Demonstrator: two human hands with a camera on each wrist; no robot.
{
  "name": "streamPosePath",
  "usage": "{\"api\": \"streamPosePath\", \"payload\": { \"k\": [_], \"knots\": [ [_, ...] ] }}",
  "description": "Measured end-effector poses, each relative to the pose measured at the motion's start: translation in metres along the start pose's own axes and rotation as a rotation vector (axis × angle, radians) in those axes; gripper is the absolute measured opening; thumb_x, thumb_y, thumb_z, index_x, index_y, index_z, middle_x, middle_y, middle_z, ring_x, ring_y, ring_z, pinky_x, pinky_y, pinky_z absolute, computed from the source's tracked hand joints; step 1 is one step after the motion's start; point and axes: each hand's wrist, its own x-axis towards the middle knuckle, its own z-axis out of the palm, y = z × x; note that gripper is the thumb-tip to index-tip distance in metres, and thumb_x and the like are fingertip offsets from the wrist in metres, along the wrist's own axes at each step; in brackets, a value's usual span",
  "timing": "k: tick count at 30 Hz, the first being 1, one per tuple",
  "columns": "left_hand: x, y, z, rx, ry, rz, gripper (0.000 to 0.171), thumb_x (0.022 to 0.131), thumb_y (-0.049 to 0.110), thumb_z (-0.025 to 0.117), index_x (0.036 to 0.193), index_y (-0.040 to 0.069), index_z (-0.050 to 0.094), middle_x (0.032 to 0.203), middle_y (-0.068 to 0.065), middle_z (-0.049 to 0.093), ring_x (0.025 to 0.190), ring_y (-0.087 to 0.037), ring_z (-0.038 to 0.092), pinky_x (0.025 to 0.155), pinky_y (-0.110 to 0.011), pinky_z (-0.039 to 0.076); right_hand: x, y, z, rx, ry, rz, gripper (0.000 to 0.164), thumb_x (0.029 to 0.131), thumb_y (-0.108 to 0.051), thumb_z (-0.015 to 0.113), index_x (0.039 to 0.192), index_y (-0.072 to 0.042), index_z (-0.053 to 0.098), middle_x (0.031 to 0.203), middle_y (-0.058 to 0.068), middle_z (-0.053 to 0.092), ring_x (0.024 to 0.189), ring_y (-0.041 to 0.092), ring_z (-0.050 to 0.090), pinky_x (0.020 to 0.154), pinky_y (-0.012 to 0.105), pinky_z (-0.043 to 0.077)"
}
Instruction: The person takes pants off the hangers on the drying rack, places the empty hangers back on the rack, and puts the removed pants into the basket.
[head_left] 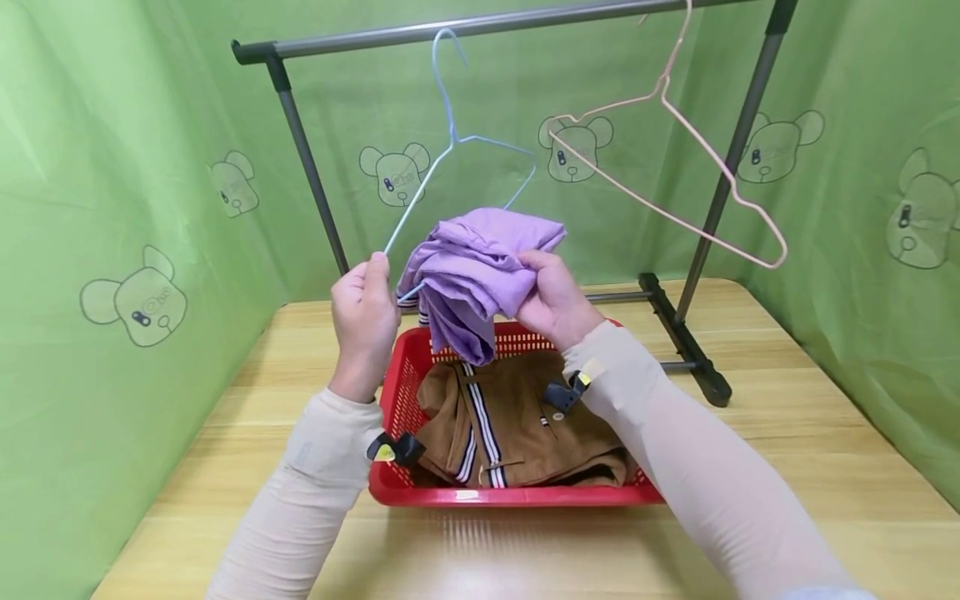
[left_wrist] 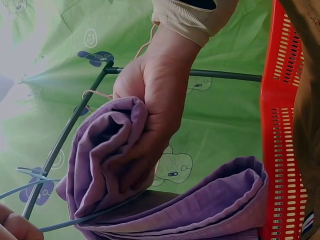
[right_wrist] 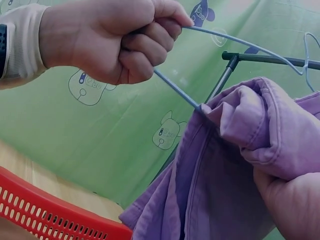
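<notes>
Purple cloth [head_left: 480, 258] on a blue hanger [head_left: 454, 140] above a red basket [head_left: 525, 497]
Head: left hand [head_left: 365, 321] grips the hanger, right hand [head_left: 557, 300] pinches the cloth; green curtain [head_left: 90, 417] (cartoon-printed) behind a wooden table [head_left: 780, 467]. Left wrist, dim: cloth seemingly rolled. Right wrist: rack [right_wrist: 255, 58] beyond.

1. The pale-blue wire hanger [head_left: 418, 200] is tilted, hook uppermost, its near lower corner held in the left grip [head_left: 366, 325].
2. The purple cloth [head_left: 480, 250], creased and bunched in folds around the hanger's bottom bar, hangs above the red basket [head_left: 517, 497], pinched by the right grip [head_left: 557, 304].
</notes>
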Motion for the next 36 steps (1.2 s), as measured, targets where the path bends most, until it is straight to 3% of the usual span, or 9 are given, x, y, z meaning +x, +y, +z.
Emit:
{"api": "streamPosePath", "payload": {
  "k": [7, 13, 23, 36],
  "knots": [
    [-0.001, -0.002, 0.002, 0.143, 0.054, 0.038, 0.048, 0.101, 0.019, 0.048, 0.055, 0.016, 0.034, 0.049, 0.006, 0.029, 0.045, -0.007, 0.026, 0.042, -0.021, 0.017, -0.002, -0.001, 0.004, 0.036, -0.035, -0.021, 0.028, 0.097, 0.0, 0.031, 0.125, -0.006, 0.035, 0.133, 0.012, 0.045, 0.137, 0.025, 0.036, 0.111, 0.037, 0.032],
    [-0.002, -0.003, 0.003, 0.191, 0.073, 0.05, 0.048, 0.101, 0.019, 0.049, 0.055, 0.016, 0.034, 0.05, 0.006, 0.028, 0.045, -0.007, 0.025, 0.042, -0.021, 0.016, -0.004, -0.001, 0.005, 0.014, -0.031, -0.039, 0.027, 0.096, 0.002, 0.033, 0.122, -0.006, 0.036, 0.128, 0.011, 0.047, 0.136, 0.025, 0.037, 0.109, 0.037, 0.035],
    [-0.003, -0.009, 0.001, 0.178, 0.088, 0.027, 0.048, 0.101, 0.019, 0.049, 0.056, 0.015, 0.033, 0.051, 0.005, 0.027, 0.046, -0.007, 0.024, 0.043, -0.021, 0.016, -0.004, 0.003, 0.01, -0.007, -0.057, -0.045, 0.027, 0.096, 0.002, 0.031, 0.122, -0.005, 0.037, 0.13, 0.011, 0.046, 0.138, 0.025, 0.034, 0.111, 0.037, 0.031],
    [-0.005, -0.012, 0.001, 0.201, 0.083, 0.037, 0.048, 0.1, 0.019, 0.049, 0.055, 0.016, 0.033, 0.05, 0.006, 0.027, 0.047, -0.007, 0.024, 0.044, -0.022, 0.015, -0.008, -0.004, 0.012, -0.019, -0.082, -0.06, 0.037, 0.089, 0.006, 0.041, 0.124, -0.005, 0.036, 0.128, 0.011, 0.046, 0.138, 0.026, 0.034, 0.111, 0.037, 0.033]
  ]
}}
